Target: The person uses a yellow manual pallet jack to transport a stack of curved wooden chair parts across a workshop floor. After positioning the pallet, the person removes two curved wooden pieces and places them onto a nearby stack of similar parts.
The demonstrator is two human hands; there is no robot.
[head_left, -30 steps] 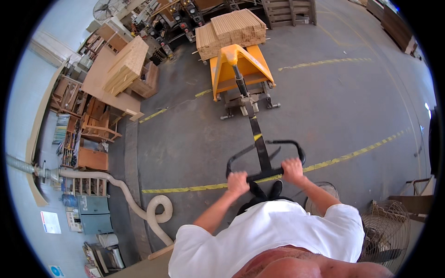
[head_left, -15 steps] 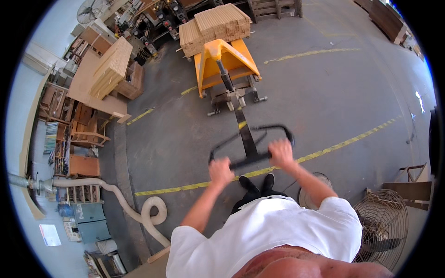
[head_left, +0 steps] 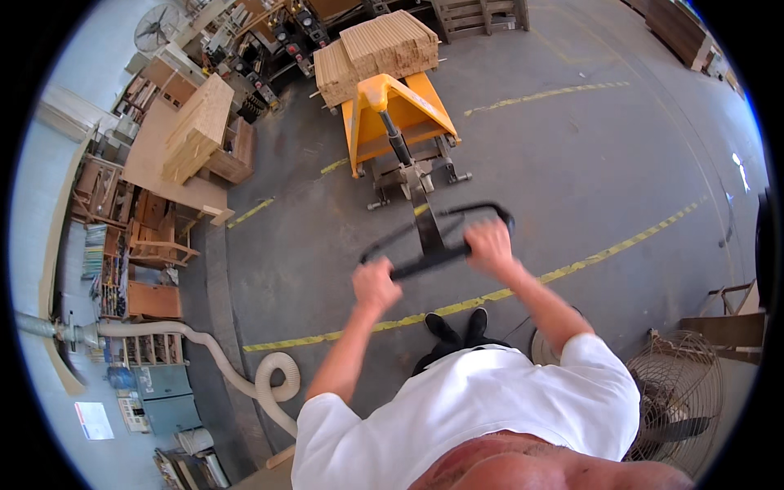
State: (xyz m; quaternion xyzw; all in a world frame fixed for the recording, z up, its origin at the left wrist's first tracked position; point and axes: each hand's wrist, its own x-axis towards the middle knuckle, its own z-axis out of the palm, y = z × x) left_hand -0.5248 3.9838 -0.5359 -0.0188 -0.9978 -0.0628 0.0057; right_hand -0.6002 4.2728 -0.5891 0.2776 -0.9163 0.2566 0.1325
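Both of my hands are wrapped round the black bar of a pallet jack handle (head_left: 429,263). My left hand (head_left: 376,282) grips its left end and my right hand (head_left: 490,244) its right end, with both arms stretched forward. The handle's dark shaft runs away from me to the yellow frame of the pallet jack (head_left: 396,122), whose small wheels rest on the floor. Stacked wooden boards (head_left: 388,45) lie on the jack at its far side. The forks are hidden beneath the load.
Yellow floor tape (head_left: 572,261) crosses the grey floor. A ribbed hose (head_left: 237,371) curls at the left, below a bench bearing a wood stack (head_left: 196,131). A caged fan (head_left: 674,396) stands at my right. Wooden furniture parts (head_left: 163,237) line the left wall; machines stand behind.
The handle and both my hands have moved forward, away from my body, toward the jack's frame. The grip is unchanged, and the jack's frame and load look almost in the same place.
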